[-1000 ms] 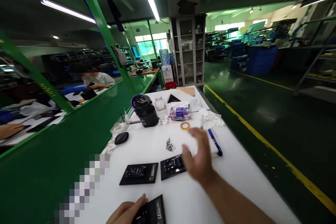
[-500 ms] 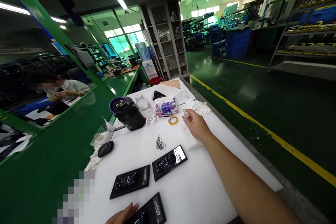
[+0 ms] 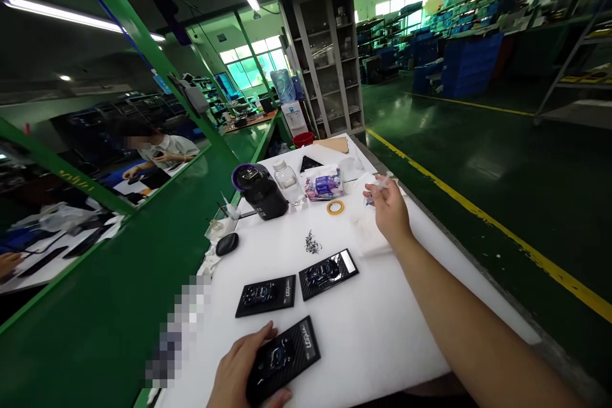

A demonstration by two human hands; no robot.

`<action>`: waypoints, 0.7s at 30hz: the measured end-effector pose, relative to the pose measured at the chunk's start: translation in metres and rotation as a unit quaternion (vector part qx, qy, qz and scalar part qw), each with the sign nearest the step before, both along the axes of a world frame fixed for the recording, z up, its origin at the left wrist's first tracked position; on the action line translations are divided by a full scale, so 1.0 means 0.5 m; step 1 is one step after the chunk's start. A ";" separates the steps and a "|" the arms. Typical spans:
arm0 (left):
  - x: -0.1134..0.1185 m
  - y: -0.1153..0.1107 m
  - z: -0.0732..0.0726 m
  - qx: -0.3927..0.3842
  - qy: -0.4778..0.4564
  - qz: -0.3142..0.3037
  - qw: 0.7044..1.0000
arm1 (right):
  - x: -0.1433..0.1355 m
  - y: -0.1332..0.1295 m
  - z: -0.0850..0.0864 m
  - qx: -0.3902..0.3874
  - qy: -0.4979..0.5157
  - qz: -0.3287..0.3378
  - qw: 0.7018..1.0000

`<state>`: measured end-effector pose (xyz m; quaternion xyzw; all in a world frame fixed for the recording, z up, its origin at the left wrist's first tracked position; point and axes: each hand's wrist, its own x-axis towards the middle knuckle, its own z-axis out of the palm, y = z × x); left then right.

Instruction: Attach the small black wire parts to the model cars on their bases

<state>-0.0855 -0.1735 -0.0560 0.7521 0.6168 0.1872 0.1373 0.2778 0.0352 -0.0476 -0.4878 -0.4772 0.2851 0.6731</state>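
Near the front edge of the white table, my left hand (image 3: pixel 234 366) grips the left side of a black plaque (image 3: pixel 287 354) with a raised glossy car shape and silver lettering. Two similar plaques lie just beyond it, the left plaque (image 3: pixel 265 295) and the right plaque (image 3: pixel 329 273), whose far end reflects white light. At the right, my right hand (image 3: pixel 393 209) is raised over a white cloth (image 3: pixel 368 229), fingers pinched round a small whitish, translucent piece (image 3: pixel 381 183). Its exact kind is not clear. Thin black scraps (image 3: pixel 312 243) lie in a heap beyond the plaques.
A yellow tape roll (image 3: pixel 335 207), a printed packet (image 3: pixel 325 183), a clear bottle (image 3: pixel 288 183) and a black flask (image 3: pixel 262 194) stand or lie toward the back. A black computer mouse (image 3: pixel 227 244) is at the left. Behind the green partition (image 3: pixel 167 255) sits a co-worker (image 3: pixel 162 146).
My view has swung left. My left hand has come further into view, with its plaque more fully visible. My right hand has turned, and more of the translucent piece shows.
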 end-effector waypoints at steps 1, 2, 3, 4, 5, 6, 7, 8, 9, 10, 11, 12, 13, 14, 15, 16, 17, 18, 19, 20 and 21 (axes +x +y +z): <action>0.008 0.001 0.007 -0.006 -0.002 0.004 1.000 | -0.003 -0.001 -0.001 -0.006 -0.012 0.007 1.000; 0.016 0.003 0.014 -0.016 -0.003 0.007 1.000 | -0.007 -0.003 -0.001 -0.014 -0.026 0.014 0.999; 0.022 0.006 0.022 -0.027 -0.003 0.010 1.000 | -0.011 -0.004 0.000 -0.025 -0.044 0.022 0.998; 0.026 0.010 0.029 -0.039 -0.003 0.010 0.999 | -0.015 -0.005 0.000 -0.037 -0.062 0.029 0.997; 0.029 0.013 0.034 -0.052 -0.004 0.009 0.999 | -0.018 -0.005 0.001 -0.050 -0.079 0.035 0.995; 0.029 0.016 0.039 -0.063 -0.006 0.007 0.998 | -0.020 -0.005 0.002 -0.062 -0.094 0.038 0.993; 0.028 0.020 0.042 -0.071 -0.008 0.004 0.997 | -0.021 -0.004 0.002 -0.072 -0.104 0.037 0.991; 0.026 0.022 0.044 -0.073 -0.011 0.002 0.997 | -0.021 -0.003 0.002 -0.079 -0.108 0.033 0.990; 0.022 0.025 0.045 -0.073 -0.014 -0.001 0.997 | -0.020 -0.001 0.002 -0.083 -0.107 0.026 0.990; 0.019 0.027 0.046 -0.069 -0.018 -0.003 0.997 | -0.018 0.002 0.002 -0.085 -0.102 0.017 0.991; 0.016 0.029 0.046 -0.063 -0.022 -0.004 0.998 | -0.016 0.004 0.002 -0.085 -0.094 0.007 0.992; 0.014 0.030 0.046 -0.056 -0.026 -0.005 0.998 | -0.014 0.006 0.003 -0.084 -0.085 -0.002 0.993; 0.013 0.032 0.046 -0.051 -0.032 -0.004 0.998 | -0.012 0.007 0.004 -0.082 -0.078 -0.010 0.994; 0.012 0.033 0.047 -0.047 -0.039 -0.002 0.998 | -0.011 0.008 0.005 -0.080 -0.073 -0.017 0.994; 0.013 0.033 0.048 -0.045 -0.047 0.001 0.998 | -0.011 0.008 0.007 -0.078 -0.072 -0.021 0.994; 0.013 0.033 0.049 -0.046 -0.054 0.004 0.997 | -0.012 0.007 0.009 -0.078 -0.075 -0.021 0.994; 0.014 0.032 0.051 -0.054 -0.059 0.003 0.997 | -0.014 0.005 0.010 -0.080 -0.081 -0.018 0.993; 0.014 0.031 0.052 -0.063 -0.062 0.002 0.996 | -0.016 0.003 0.011 -0.083 -0.090 -0.012 0.992; 0.014 0.029 0.054 -0.072 -0.066 0.006 0.995 | -0.018 0.001 0.012 -0.089 -0.100 -0.006 0.991; 0.013 0.028 0.056 -0.078 -0.074 0.014 0.994 | -0.019 -0.001 0.012 -0.094 -0.108 -0.001 0.990; 0.013 0.027 0.060 -0.081 -0.092 0.024 0.992 | -0.020 -0.003 0.013 -0.098 -0.112 -0.001 0.989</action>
